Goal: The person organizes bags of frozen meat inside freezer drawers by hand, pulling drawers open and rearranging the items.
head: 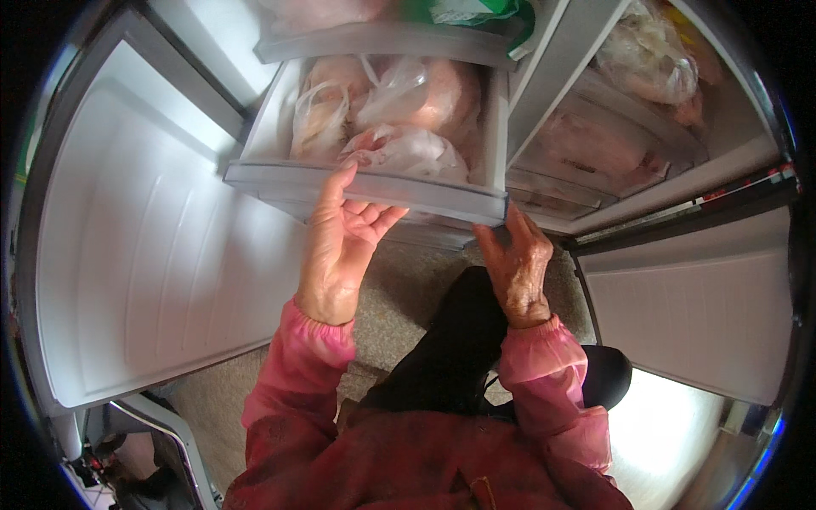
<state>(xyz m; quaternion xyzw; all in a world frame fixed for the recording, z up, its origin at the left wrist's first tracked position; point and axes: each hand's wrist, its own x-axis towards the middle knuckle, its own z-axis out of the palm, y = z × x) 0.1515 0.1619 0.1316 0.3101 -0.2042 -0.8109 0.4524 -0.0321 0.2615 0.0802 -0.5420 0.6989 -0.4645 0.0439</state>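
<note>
A clear-fronted freezer drawer [433, 196] is pulled partway out in front of me. Inside it lie several translucent plastic bags; a white-and-pink one [414, 153] sits at the front, and another with looped handles [319, 124] is at the left. My left hand [347, 239] grips the drawer's front, thumb over the top edge and fingers curled beneath. At the front's right corner is my right hand [519, 252], its fingers bent around or against that corner; the fingertips are partly hidden, so I cannot tell how firmly it holds.
An upper drawer [389, 44] holds bags, one of them green [478, 9]. The right compartment has more bagged food [656, 64]. Open doors flank me, a left one [159, 242] and a right one [695, 306]. Below is a speckled floor [389, 299].
</note>
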